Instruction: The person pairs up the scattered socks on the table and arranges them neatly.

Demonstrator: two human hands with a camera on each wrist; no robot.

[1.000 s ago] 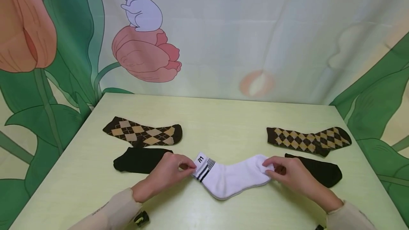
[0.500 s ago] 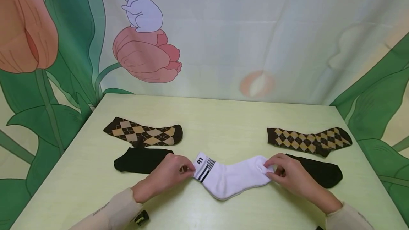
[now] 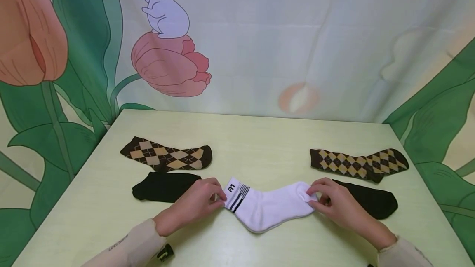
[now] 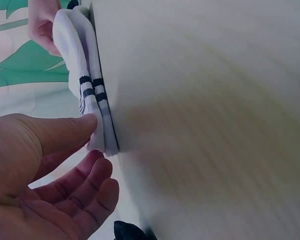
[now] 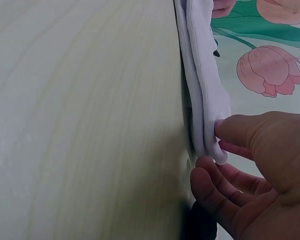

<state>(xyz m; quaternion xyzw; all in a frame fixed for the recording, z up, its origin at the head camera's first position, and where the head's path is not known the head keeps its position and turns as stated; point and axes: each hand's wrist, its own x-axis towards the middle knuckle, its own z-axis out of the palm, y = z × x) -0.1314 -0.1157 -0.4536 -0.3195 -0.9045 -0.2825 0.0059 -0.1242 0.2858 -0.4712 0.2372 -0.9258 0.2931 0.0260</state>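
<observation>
Two white ankle socks [image 3: 267, 209] lie stacked one on the other at the table's front middle, cuff to the left and toe to the right. Black stripes and a small black logo mark the upper cuff. My left hand [image 3: 194, 201] pinches the upper sock's cuff between thumb and index finger. At the toe end, my right hand [image 3: 339, 205] pinches the white fabric in the same way. Both layers of the socks [image 4: 85, 65] show edge-on in the left wrist view, the thumb on the top one. In the right wrist view, the other fingers [image 5: 205, 185] curl loosely below the toe.
On the left lie a brown argyle sock [image 3: 167, 153] and a black sock [image 3: 163, 186], the latter partly behind my left hand. An argyle sock [image 3: 356, 164] and a black sock [image 3: 375, 199] lie on the right. A printed curtain [image 3: 252, 52] hangs behind the table [image 3: 259, 139].
</observation>
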